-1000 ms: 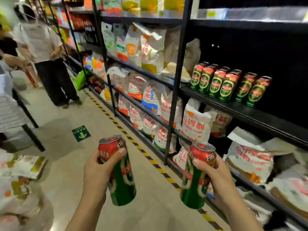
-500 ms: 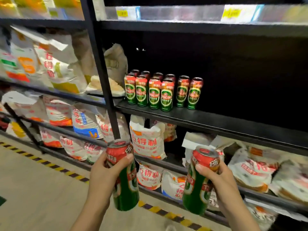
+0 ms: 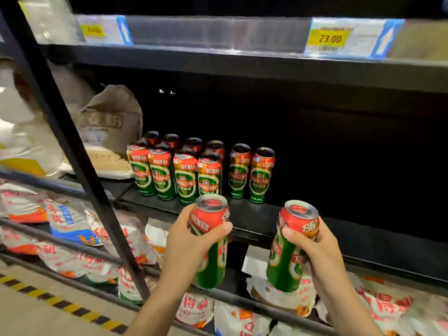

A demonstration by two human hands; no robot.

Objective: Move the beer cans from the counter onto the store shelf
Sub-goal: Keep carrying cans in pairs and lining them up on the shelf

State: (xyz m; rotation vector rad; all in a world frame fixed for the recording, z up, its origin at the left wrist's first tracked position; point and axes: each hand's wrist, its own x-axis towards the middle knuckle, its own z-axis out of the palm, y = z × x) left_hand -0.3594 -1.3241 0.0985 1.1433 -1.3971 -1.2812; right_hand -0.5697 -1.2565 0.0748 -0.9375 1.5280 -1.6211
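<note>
My left hand (image 3: 188, 246) grips a red and green beer can (image 3: 211, 260) upright, just in front of the black store shelf (image 3: 261, 219). My right hand (image 3: 315, 248) grips a second beer can (image 3: 286, 265) a little to the right, also below the shelf's front edge. Several matching cans (image 3: 186, 177) stand in two rows on the shelf's left part, just beyond the left can. The shelf to the right of them is dark and bare.
A slanted black upright post (image 3: 72, 151) bounds the shelf bay on the left. White flour bags (image 3: 109, 122) lie beyond it, and more bags (image 3: 198, 309) fill the lower shelves. A price rail with a yellow tag (image 3: 329, 38) runs overhead. Yellow-black floor tape (image 3: 60, 304) lines the aisle.
The view has closed in on the shelf and turned to face it. Both hands have carried their cans upward and forward toward the shelf's front edge.
</note>
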